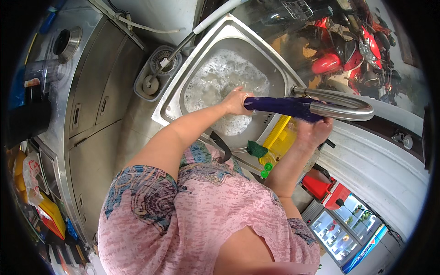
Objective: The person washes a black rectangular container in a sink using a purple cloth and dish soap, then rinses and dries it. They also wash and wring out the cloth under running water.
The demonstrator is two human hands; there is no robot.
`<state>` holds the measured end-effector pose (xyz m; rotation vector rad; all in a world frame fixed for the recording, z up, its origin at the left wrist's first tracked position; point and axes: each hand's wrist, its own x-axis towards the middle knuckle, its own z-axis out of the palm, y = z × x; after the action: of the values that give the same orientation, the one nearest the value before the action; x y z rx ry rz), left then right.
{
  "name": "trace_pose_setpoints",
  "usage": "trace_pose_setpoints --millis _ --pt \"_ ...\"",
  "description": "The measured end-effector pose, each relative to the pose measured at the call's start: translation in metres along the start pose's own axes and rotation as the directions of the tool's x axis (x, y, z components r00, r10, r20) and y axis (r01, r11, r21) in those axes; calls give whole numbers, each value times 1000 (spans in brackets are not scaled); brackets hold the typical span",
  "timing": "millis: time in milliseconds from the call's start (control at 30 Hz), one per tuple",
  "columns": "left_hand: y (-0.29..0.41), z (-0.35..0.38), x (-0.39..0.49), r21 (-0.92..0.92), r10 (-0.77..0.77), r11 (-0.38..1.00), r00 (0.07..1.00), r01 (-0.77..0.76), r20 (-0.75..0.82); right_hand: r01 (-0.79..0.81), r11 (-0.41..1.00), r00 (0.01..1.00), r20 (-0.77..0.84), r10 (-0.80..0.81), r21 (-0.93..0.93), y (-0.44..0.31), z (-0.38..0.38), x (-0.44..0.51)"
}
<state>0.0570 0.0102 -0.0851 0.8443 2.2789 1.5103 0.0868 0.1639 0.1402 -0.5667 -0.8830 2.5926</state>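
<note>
Over a stainless steel sink (280, 74) of foamy water (220, 75), my left hand (239, 101) grips one end of a dark purple cloth (275, 105). My right hand (314, 130) holds the cloth's bunched other end, its fingers partly hidden. The curved steel faucet (357, 108) overlaps the cloth beside this hand; whether they touch is unclear. Below my right hand are a yellow plastic basket (283, 135) and a bottle with a green cap (266, 169). A dark green scouring pad (257, 149) rests at the sink's near right corner. A black curved object (221, 147) lies at the near rim.
Steel cabinets (92, 86) stand at left, near a grey floor tub (139, 86). A pale hose (220, 15) crosses the sink's far left corner. Motorbikes (343, 58) are beyond the sink. A red container (319, 184) and a glass-door refrigerator (335, 237) stand at lower right.
</note>
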Motion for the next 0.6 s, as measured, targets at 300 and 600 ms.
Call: trace_pose_setpoints --millis 300,600 --pt "0 -25 7 -559 -425 412 694 720 581 140 921 955 296 -28 -364 18 -59 47" --pt "37 -20 23 -830 -432 -39 740 557 516 -112 759 984 -178 -5 -641 115 -133 -22"
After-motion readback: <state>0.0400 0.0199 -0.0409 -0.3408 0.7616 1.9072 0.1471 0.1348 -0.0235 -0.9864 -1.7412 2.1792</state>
